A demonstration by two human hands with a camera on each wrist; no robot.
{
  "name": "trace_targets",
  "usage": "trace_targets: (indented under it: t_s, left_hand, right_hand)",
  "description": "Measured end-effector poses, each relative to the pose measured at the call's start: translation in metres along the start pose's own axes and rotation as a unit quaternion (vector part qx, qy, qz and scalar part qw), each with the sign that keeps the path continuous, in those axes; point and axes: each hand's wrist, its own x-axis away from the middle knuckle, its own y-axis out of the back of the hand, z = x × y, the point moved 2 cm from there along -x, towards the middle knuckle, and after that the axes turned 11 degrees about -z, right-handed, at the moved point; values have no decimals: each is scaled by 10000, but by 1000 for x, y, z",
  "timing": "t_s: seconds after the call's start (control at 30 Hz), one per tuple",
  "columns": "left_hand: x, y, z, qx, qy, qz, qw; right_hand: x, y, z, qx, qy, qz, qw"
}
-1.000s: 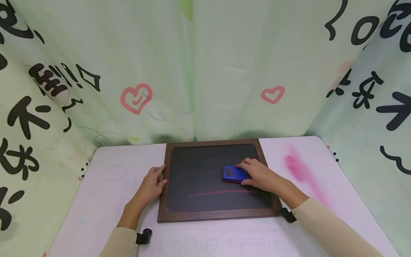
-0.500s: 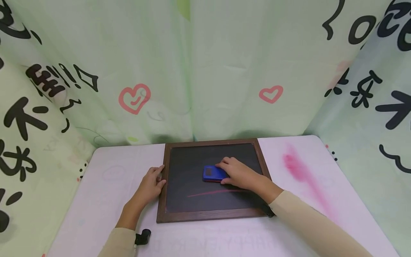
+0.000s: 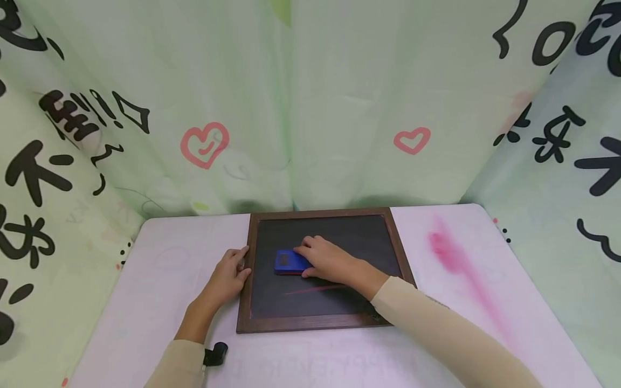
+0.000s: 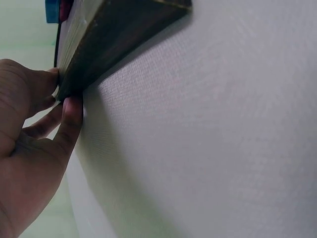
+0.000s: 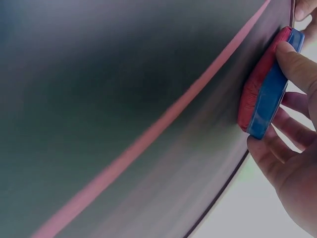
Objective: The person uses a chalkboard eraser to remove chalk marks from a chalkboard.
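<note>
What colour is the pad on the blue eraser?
The eraser pad is red, best seen in the right wrist view.

Pretty plain outfit tbh: matching beige long sleeves, left sleeve [image 3: 177,367] and right sleeve [image 3: 448,331] both ending around the wrist. Chunky black gadget [image 3: 216,354] with a rounded end pokes out by the left cuff. Left hand [image 3: 226,280] and right hand [image 3: 331,261] are just bare, lol

One bench [image 3: 286,361] is carrying one blackboard [image 3: 339,229] by its far edge. One eraser [image 3: 289,262] and one pink line [image 3: 312,290] are showing there. Left grip [image 3: 227,277], right grip [image 3: 332,263]: two are working. Two red hearts [image 3: 206,149] are showing beyond that edge.
</note>
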Motion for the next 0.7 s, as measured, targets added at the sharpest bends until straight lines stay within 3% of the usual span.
trace_targets:
  t_s: [0.23, 0.7]
  left_hand:
    - [-1, -1, 1, -50, -54, -73, 9999]
    - [-2, -1, 1, -75, -34, -138, 9999]
  right_hand:
    - [-16, -7, 18, 123, 168, 47, 9998]
    - [-28, -15, 41, 257, 419, 112, 9987]
